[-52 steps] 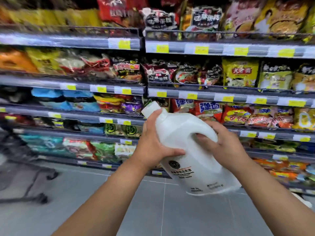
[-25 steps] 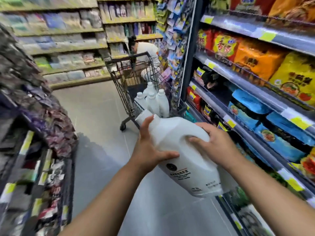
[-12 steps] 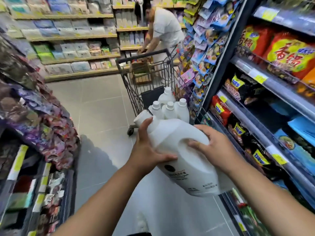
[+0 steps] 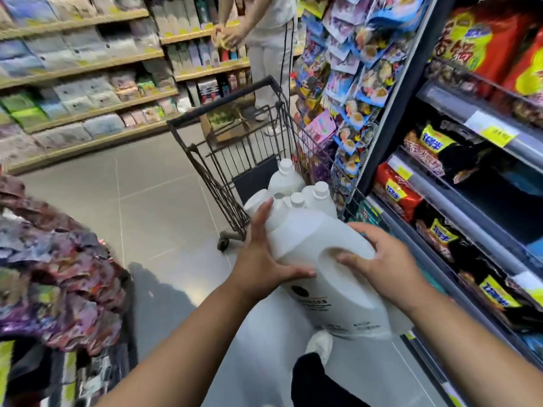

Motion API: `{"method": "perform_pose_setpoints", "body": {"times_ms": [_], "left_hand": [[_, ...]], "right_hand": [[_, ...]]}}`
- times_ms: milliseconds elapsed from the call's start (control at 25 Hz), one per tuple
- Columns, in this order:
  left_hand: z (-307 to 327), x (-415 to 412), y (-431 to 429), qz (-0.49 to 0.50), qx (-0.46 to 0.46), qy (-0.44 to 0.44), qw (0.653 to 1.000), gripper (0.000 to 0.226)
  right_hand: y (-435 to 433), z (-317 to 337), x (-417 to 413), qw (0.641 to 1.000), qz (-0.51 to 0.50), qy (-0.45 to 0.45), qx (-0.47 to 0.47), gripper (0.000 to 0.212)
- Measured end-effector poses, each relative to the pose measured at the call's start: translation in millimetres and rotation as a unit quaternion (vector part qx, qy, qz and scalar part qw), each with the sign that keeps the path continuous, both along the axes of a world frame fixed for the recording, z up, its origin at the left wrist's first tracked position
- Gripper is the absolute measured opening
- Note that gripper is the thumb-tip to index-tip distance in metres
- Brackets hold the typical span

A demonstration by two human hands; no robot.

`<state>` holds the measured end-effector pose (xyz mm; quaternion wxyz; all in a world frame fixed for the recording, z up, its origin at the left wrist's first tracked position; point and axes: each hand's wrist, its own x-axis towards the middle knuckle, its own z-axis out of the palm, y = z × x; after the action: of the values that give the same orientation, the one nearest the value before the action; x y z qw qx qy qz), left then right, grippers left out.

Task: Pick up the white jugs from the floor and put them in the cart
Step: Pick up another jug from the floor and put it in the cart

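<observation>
I hold a large white jug (image 4: 326,277) tilted, cap pointing up and left, in front of my chest. My left hand (image 4: 260,254) grips its neck and shoulder. My right hand (image 4: 379,259) is on its handle side, fingers in the handle recess. Just beyond the jug stands a dark wire cart (image 4: 223,183). Several white jugs (image 4: 286,179) stand upright inside the cart's near right part; the held jug hides their lower halves.
Snack shelves (image 4: 458,183) run close along the right, with hanging packets (image 4: 352,92) beside the cart. A rack of packets (image 4: 44,259) is at the left. A person in white (image 4: 270,39) stands behind the cart at far shelves. Grey tile floor (image 4: 152,207) lies left of the cart.
The view swung from the snack shelves to the aisle and the cart. The cart has come much closer while both hands kept the same hold on the jug.
</observation>
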<state>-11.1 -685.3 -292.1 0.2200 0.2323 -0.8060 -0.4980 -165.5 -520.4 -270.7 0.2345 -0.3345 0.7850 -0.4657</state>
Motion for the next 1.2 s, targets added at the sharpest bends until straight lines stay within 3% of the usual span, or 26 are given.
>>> {"method": "perform_pose_setpoints", "body": {"times_ms": [200, 360, 520, 640, 760, 880, 1080, 1200], "left_hand": [[-9, -66, -53, -0.008, 0.002, -0.026, 1.000, 0.129], [-15, -107, -78, 0.009, 0.031, -0.020, 0.999, 0.115], [-28, -132, -108, 0.024, 0.058, -0.024, 0.998, 0.126], [-36, -150, -134, 0.050, 0.092, -0.044, 0.994, 0.121], [-49, -174, -172, 0.093, 0.150, -0.061, 0.982, 0.102], [-57, -194, -199, 0.043, 0.138, -0.114, 0.983, 0.081], [-75, -213, -216, 0.006, 0.107, -0.177, 0.978, 0.081], [-89, -218, -217, -0.023, 0.091, -0.237, 0.967, 0.067]], "right_hand": [[-48, -17, -61, 1.000, -0.012, -0.016, -0.009, 0.047], [-80, -24, -102, 0.999, 0.004, -0.045, -0.001, 0.047], [-108, -40, -124, 0.998, -0.019, -0.063, 0.013, 0.050], [-126, -57, -132, 0.995, -0.047, -0.087, 0.028, 0.053], [-141, -77, -133, 0.990, -0.070, -0.111, 0.053, 0.056], [-153, -93, -138, 0.987, -0.086, -0.110, 0.076, 0.052], [-159, -122, -153, 0.980, -0.091, -0.129, 0.124, 0.053], [-156, -140, -160, 0.976, -0.075, -0.127, 0.163, 0.053]]}}
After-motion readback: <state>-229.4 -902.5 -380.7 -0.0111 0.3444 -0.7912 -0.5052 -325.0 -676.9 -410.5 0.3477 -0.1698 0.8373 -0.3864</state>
